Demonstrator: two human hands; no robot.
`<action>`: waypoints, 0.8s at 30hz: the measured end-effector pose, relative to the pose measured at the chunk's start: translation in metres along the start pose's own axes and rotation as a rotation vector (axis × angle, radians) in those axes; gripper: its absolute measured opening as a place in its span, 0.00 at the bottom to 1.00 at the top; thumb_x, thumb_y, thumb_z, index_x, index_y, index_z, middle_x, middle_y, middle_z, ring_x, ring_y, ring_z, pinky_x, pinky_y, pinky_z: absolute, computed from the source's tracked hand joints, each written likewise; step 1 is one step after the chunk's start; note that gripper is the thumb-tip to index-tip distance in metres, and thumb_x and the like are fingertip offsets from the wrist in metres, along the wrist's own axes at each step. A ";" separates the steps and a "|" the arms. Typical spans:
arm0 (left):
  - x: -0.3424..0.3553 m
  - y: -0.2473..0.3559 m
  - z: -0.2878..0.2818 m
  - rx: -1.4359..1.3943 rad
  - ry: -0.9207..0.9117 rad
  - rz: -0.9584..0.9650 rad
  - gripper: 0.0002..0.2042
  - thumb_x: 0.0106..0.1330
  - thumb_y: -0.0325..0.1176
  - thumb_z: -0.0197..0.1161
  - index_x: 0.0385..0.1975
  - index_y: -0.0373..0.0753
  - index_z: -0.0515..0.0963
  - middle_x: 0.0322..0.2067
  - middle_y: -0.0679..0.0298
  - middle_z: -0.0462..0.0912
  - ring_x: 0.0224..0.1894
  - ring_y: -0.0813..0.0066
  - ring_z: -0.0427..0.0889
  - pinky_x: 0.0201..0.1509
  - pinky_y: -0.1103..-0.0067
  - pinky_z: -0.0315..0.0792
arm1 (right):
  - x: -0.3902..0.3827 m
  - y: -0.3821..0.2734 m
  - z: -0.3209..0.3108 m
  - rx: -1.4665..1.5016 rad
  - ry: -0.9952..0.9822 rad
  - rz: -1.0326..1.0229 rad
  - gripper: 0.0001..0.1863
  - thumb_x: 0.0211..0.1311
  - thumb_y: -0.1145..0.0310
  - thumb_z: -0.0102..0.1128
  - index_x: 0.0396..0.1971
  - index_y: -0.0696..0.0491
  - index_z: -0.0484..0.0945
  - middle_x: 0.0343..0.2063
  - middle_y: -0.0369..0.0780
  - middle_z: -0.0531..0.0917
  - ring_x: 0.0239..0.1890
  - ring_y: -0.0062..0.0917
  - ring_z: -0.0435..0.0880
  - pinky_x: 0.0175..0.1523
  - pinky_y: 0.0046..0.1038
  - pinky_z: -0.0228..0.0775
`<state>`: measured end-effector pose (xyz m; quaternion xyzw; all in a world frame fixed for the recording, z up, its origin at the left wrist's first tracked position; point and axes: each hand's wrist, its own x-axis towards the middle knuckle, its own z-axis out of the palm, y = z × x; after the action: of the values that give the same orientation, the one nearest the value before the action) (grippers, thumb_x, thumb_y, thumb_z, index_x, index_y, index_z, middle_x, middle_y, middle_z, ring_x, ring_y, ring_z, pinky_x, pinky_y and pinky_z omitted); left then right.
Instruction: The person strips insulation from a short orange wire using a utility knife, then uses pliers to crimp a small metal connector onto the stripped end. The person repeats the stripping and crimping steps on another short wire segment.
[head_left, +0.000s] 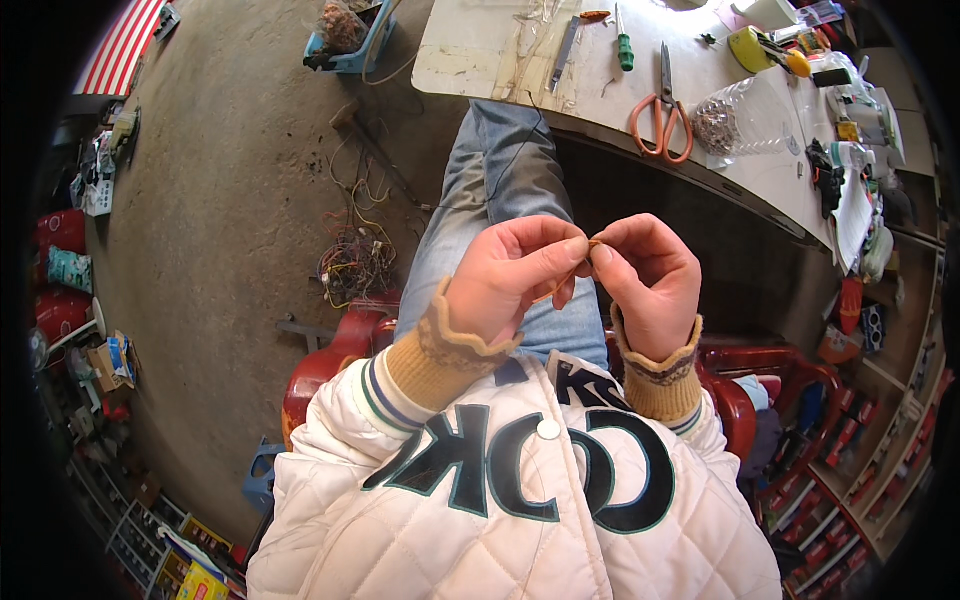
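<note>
Above my lap, my left hand [522, 262] and my right hand [650, 272] meet fingertip to fingertip, each in a closed pinch. Between them runs a thin orange wire [548, 294]; a short bit of it shows at the fingertips and another below the left fingers. The rest of it is hidden by the fingers. Both hands are over my jeans [450, 225], apart from the table. A thin dark wire [515, 160] lies across the jeans leg near the table edge.
On the white table [460, 50] lie scissors with orange handles [662, 125], a green-handled screwdriver [625, 52], a metal blade-like tool [566, 50] and a clear plastic jar [742, 120]. A tangle of coloured wires [355, 262] and a hammer [375, 150] are on the floor. A blue basket [350, 60] stands beyond.
</note>
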<state>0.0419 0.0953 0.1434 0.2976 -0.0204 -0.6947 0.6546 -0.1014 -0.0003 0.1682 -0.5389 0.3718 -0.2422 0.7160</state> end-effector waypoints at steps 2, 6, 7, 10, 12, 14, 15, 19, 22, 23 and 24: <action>0.000 -0.001 0.000 0.039 0.015 0.019 0.08 0.68 0.30 0.64 0.40 0.31 0.80 0.32 0.61 0.83 0.29 0.79 0.78 0.33 0.84 0.72 | 0.000 0.000 -0.002 -0.003 -0.002 0.009 0.06 0.60 0.78 0.65 0.35 0.61 0.79 0.31 0.34 0.83 0.33 0.10 0.80 0.39 0.14 0.71; 0.000 -0.001 0.000 0.026 0.021 -0.009 0.09 0.68 0.30 0.64 0.40 0.31 0.80 0.32 0.60 0.83 0.28 0.79 0.78 0.33 0.84 0.72 | 0.003 0.003 -0.005 0.095 -0.052 0.063 0.05 0.60 0.77 0.65 0.34 0.60 0.78 0.30 0.32 0.83 0.31 0.10 0.78 0.37 0.13 0.69; 0.000 -0.001 0.000 0.005 0.009 -0.025 0.09 0.68 0.30 0.64 0.40 0.30 0.80 0.32 0.60 0.83 0.28 0.78 0.78 0.33 0.84 0.72 | 0.004 0.004 -0.006 0.147 -0.073 0.079 0.05 0.60 0.77 0.65 0.34 0.59 0.78 0.29 0.32 0.82 0.31 0.10 0.77 0.37 0.13 0.68; 0.000 0.002 0.000 -0.043 -0.019 -0.074 0.08 0.69 0.30 0.63 0.40 0.30 0.80 0.31 0.59 0.83 0.28 0.78 0.78 0.32 0.84 0.72 | 0.006 0.006 -0.009 0.213 -0.110 0.133 0.05 0.59 0.75 0.64 0.33 0.58 0.78 0.28 0.31 0.81 0.28 0.09 0.74 0.34 0.13 0.64; 0.000 0.003 0.000 -0.062 -0.039 -0.091 0.08 0.69 0.30 0.63 0.40 0.30 0.80 0.31 0.58 0.84 0.28 0.78 0.79 0.32 0.85 0.72 | 0.008 0.008 -0.012 0.249 -0.140 0.175 0.05 0.59 0.75 0.64 0.33 0.58 0.77 0.27 0.30 0.80 0.27 0.09 0.71 0.32 0.13 0.61; 0.000 0.003 0.001 -0.063 -0.062 -0.086 0.08 0.69 0.29 0.62 0.40 0.30 0.80 0.31 0.58 0.84 0.28 0.78 0.79 0.32 0.85 0.72 | 0.009 0.008 -0.014 0.303 -0.182 0.216 0.05 0.59 0.74 0.64 0.33 0.58 0.77 0.26 0.30 0.79 0.25 0.08 0.68 0.30 0.13 0.58; 0.001 0.002 0.001 -0.063 -0.061 -0.079 0.08 0.69 0.30 0.62 0.40 0.30 0.80 0.31 0.58 0.84 0.28 0.78 0.79 0.32 0.85 0.71 | 0.009 0.009 -0.015 0.331 -0.183 0.243 0.05 0.59 0.74 0.63 0.33 0.58 0.77 0.26 0.30 0.78 0.24 0.08 0.68 0.29 0.14 0.57; 0.001 -0.001 0.001 0.029 -0.024 -0.023 0.09 0.70 0.31 0.63 0.40 0.31 0.79 0.30 0.60 0.84 0.28 0.80 0.78 0.33 0.85 0.71 | 0.011 0.011 -0.015 0.422 -0.194 0.300 0.04 0.60 0.75 0.61 0.32 0.58 0.75 0.24 0.31 0.76 0.22 0.09 0.65 0.26 0.15 0.55; 0.002 -0.004 -0.001 0.116 0.018 0.020 0.09 0.68 0.31 0.66 0.41 0.33 0.79 0.31 0.64 0.82 0.28 0.82 0.77 0.31 0.85 0.71 | 0.011 0.011 -0.014 0.460 -0.190 0.321 0.03 0.60 0.76 0.59 0.31 0.57 0.75 0.23 0.31 0.75 0.21 0.10 0.65 0.25 0.15 0.55; 0.002 -0.005 -0.001 0.142 0.029 0.035 0.09 0.67 0.32 0.67 0.41 0.34 0.79 0.31 0.66 0.81 0.28 0.82 0.77 0.31 0.85 0.70 | 0.010 0.011 -0.014 0.466 -0.186 0.326 0.02 0.60 0.76 0.58 0.31 0.57 0.75 0.23 0.31 0.75 0.21 0.10 0.65 0.25 0.15 0.55; 0.002 -0.006 -0.001 0.157 0.035 0.045 0.09 0.67 0.31 0.67 0.41 0.34 0.79 0.31 0.66 0.82 0.28 0.82 0.77 0.31 0.85 0.70 | 0.010 0.012 -0.014 0.468 -0.179 0.332 0.02 0.60 0.76 0.58 0.31 0.57 0.75 0.23 0.31 0.74 0.21 0.10 0.65 0.25 0.15 0.55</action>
<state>0.0370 0.0945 0.1392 0.3595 -0.0700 -0.6709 0.6448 -0.1070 -0.0126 0.1524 -0.3103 0.3243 -0.1523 0.8805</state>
